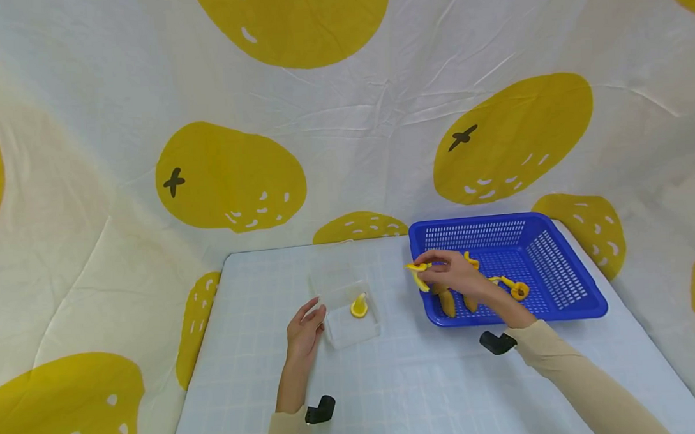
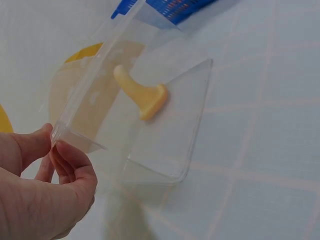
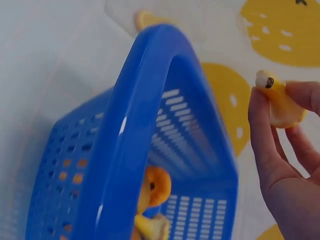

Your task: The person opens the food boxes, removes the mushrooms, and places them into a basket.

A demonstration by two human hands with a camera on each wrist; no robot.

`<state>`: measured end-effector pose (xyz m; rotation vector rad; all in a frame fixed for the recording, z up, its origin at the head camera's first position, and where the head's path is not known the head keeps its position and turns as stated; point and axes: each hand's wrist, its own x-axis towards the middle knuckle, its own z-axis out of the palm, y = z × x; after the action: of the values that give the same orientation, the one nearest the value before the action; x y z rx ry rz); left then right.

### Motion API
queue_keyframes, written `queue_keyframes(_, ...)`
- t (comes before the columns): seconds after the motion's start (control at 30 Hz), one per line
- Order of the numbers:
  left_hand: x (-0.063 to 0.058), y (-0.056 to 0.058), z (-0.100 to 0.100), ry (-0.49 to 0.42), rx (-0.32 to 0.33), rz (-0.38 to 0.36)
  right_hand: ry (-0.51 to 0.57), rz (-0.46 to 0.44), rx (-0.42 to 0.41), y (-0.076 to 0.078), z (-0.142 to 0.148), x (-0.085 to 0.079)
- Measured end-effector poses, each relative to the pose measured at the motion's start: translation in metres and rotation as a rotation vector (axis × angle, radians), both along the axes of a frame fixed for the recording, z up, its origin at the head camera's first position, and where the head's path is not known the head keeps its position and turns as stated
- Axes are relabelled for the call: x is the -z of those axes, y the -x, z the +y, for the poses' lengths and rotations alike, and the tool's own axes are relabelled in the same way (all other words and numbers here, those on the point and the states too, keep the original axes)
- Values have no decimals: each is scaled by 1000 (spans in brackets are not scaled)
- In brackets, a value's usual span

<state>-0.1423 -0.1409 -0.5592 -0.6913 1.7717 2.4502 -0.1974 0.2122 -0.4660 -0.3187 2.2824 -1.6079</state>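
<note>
My left hand (image 1: pixel 304 333) pinches the rim of a clear plastic box (image 1: pixel 342 331) between thumb and fingers, as the left wrist view shows closely. Inside the box lies one yellow mushroom (image 1: pixel 359 308), its pale stem (image 2: pixel 122 80) pointing up. Over the left side of a blue basket (image 1: pixel 535 316), my right hand (image 1: pixel 455 275) holds another yellow mushroom (image 3: pixel 284 107) by its fingertips; the stem end carries a dark spot. More yellow mushrooms (image 1: pixel 519 291) lie in the basket, partly hidden by the right hand and forearm.
Behind the box its clear lid (image 1: pixel 332 276) stands open. A pale checked cloth (image 1: pixel 422 393) covers the table. A white curtain (image 1: pixel 369 165) printed with yellow fruit hangs behind and at both sides. The basket's raised walls stand right of the box.
</note>
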Motion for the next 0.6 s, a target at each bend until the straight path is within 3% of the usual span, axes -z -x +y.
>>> queue_keyframes(0.37,-1,1,1,16,-4,-18,-74,62,96,-12,44,9)
queue_keyframes(0.6,0,1,1,28,-5,-34,-102,18,147,-21,68,21)
